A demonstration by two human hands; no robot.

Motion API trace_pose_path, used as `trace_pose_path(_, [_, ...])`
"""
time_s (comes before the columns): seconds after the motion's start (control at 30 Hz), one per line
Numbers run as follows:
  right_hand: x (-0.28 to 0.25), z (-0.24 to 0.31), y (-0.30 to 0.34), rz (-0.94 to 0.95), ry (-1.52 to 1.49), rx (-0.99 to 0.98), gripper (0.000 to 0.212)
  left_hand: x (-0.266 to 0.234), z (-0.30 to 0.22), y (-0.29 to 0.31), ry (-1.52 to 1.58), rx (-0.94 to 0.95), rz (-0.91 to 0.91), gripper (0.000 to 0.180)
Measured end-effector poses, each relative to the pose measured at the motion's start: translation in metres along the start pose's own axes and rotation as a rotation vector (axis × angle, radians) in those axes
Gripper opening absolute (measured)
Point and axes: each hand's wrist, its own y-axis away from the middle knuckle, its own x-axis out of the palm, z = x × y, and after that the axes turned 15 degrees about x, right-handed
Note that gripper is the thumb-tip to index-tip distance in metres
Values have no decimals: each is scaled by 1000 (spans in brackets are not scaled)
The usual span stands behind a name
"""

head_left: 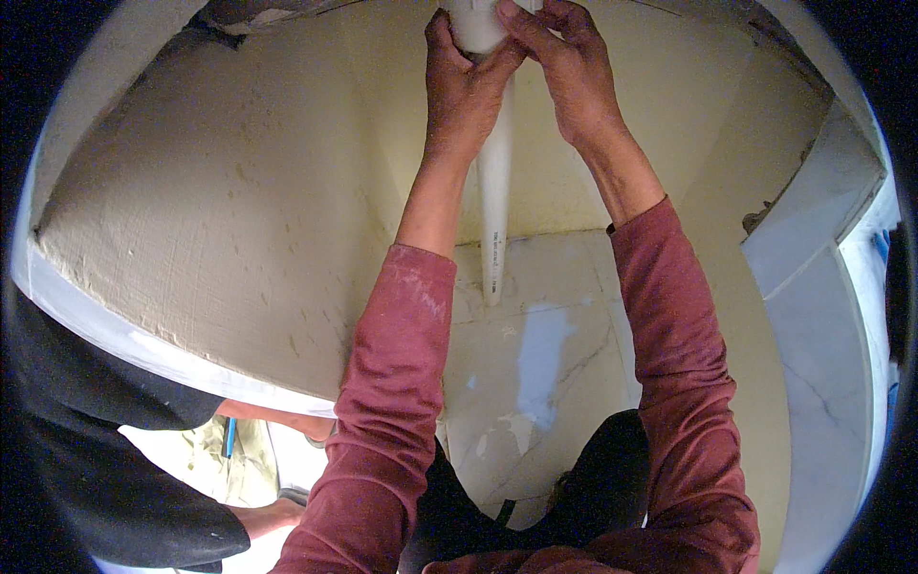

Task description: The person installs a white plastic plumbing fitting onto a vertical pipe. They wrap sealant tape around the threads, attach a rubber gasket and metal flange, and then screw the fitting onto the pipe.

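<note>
A white plastic pipe (pixel 494 191) stands upright in the corner of two cream walls, its foot on the pale marble floor. Both my arms reach up in dark red sleeves. My left hand (pixel 461 81) wraps around the pipe near its top, at a wider white fitting (pixel 474 27). My right hand (pixel 564 67) grips the same fitting from the right side, fingers over its upper edge. The top of the fitting runs out of view.
A rough cream wall (pixel 220 210) fills the left, with a white ledge along its lower edge. Another person (pixel 229 459) in light clothing is at the lower left. A marble-faced block (pixel 813 287) stands at the right. My dark trousers show at the bottom.
</note>
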Motion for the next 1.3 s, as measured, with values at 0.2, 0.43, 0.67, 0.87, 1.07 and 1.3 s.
trace_pose_path(0.2, [2,11,4,-39,93,28,82,-2,4,-2,9,-27,-13,58])
trace_pose_path(0.43, [-12,19,-4,69,78,-12,82,1,-1,-4,12,-10,-7,65])
trace_pose_path(0.67, [-20,5,-16,147,-10,64,86,-2,-5,-5,90,-50,17,65])
trace_pose_path(0.87, [-49,-34,-45,102,-39,47,62,4,-10,-5,49,-64,17,66])
trace_pose_path(1.07, [-23,2,-1,-35,194,-85,85,-1,-1,-3,25,-32,14,67])
trace_pose_path(1.3, [-77,-39,-60,-126,88,69,64,7,-5,-5,120,-48,-5,67])
